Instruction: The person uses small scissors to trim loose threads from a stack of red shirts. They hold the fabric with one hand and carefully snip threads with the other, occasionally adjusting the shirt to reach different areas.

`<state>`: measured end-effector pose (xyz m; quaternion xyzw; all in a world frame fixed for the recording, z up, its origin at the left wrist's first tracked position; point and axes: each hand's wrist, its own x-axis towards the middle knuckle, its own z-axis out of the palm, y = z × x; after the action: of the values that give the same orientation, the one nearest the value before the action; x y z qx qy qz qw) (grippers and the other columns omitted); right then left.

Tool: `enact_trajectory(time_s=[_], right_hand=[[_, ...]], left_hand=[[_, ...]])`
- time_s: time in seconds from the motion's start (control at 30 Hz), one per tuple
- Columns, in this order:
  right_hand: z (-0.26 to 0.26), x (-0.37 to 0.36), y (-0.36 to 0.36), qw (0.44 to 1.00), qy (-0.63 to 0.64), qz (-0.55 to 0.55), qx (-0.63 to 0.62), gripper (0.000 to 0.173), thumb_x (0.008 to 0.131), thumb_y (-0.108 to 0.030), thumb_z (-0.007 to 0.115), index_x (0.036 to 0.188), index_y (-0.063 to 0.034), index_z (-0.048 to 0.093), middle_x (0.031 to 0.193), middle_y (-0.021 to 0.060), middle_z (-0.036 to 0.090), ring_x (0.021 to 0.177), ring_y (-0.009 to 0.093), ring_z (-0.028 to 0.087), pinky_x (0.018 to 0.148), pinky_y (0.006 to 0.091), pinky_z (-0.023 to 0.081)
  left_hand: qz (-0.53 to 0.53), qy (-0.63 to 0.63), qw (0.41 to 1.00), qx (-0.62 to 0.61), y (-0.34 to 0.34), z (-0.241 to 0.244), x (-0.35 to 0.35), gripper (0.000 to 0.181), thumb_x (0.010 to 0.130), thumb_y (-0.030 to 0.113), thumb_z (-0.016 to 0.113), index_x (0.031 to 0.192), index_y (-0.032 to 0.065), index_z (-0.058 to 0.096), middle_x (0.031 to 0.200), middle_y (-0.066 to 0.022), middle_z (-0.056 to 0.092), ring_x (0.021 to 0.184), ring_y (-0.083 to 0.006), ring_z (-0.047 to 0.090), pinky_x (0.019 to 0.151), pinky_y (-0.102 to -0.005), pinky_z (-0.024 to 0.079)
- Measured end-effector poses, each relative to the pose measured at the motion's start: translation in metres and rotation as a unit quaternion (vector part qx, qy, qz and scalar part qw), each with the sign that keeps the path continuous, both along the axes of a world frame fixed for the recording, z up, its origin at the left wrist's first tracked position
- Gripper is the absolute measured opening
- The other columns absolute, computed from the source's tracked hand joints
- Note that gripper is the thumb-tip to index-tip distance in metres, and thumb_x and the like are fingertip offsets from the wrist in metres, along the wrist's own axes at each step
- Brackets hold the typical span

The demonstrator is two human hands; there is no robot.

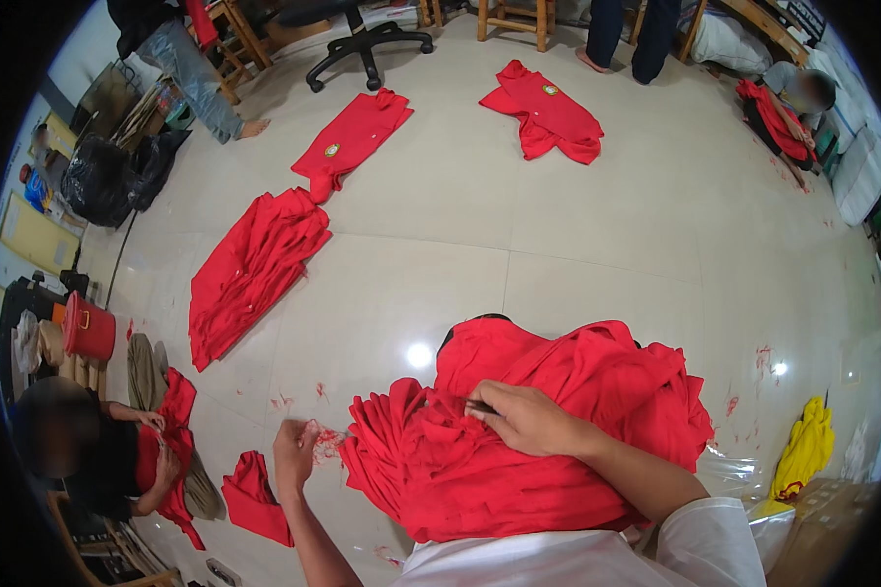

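A large heap of red fabric garments [528, 477] lies bunched over my lap. Over the middle of it is my right hand [521, 418], its fingers closed on a small dark tool [482, 408], perhaps thread snips; most of the tool is hidden by the fingers. My left hand [294, 449] is apart from the heap, to its left, with the fingers curled together. Behind those fingertips, loose red thread clippings [329, 443] lie on the floor; whether a thread is pinched there is unclear. Below the left hand sits a folded red garment [257, 506].
Stacked red shirts [257, 271] lie ahead-left on the tiled floor [411, 293], touching another shirt [356, 136]. One more shirt [547, 114] is farther off. A seated person [81, 447] handles red cloth at left. A yellow cloth [804, 447] and cardboard box [826, 528] are at right.
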<state>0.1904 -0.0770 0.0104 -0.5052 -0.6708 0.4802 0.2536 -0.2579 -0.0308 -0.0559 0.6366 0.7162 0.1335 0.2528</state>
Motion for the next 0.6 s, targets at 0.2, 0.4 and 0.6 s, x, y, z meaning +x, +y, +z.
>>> enact_trajectory(time_s=[0.2, 0.4, 0.6], right_hand=[[0.004, -0.005, -0.017, 0.998, 0.055, 0.019, 0.027, 0.015, 0.103, -0.004, 0.064, 0.116, -0.0017, 0.059, 0.112, 0.0168, 0.068, 0.097, 0.037, 0.072, 0.079, 0.0452, 0.058], [0.002, -0.002, -0.039, 0.995, 0.075, 0.034, 0.049, 0.02, 0.097, 0.002, 0.065, 0.116, -0.0023, 0.061, 0.111, 0.0152, 0.069, 0.096, 0.035, 0.073, 0.08, 0.0426, 0.059], [0.031, 0.014, -0.024, 0.984, 0.081, 0.149, 0.052, 0.015, 0.095, 0.004, 0.068, 0.109, 0.001, 0.068, 0.1, 0.012, 0.073, 0.088, 0.025, 0.073, 0.079, 0.0349, 0.059]], left_hand=[[-0.198, -0.26, 0.945, 0.03, 0.035, 0.06, 0.161, 0.031, 0.11, 0.021, 0.06, 0.133, 0.0007, 0.067, 0.125, -0.0169, 0.073, 0.119, -0.0273, 0.069, 0.106, -0.0379, 0.05], [-0.473, -0.177, 0.829, -0.242, 0.051, 0.07, 0.237, 0.036, 0.11, 0.02, 0.056, 0.138, -0.0016, 0.062, 0.131, -0.0205, 0.068, 0.118, -0.033, 0.066, 0.098, -0.0417, 0.054], [-0.53, -0.097, 0.822, -0.186, 0.018, 0.047, 0.227, 0.077, 0.101, 0.058, 0.063, 0.15, -0.0014, 0.056, 0.136, -0.0222, 0.063, 0.128, -0.0421, 0.059, 0.113, -0.0506, 0.043]])
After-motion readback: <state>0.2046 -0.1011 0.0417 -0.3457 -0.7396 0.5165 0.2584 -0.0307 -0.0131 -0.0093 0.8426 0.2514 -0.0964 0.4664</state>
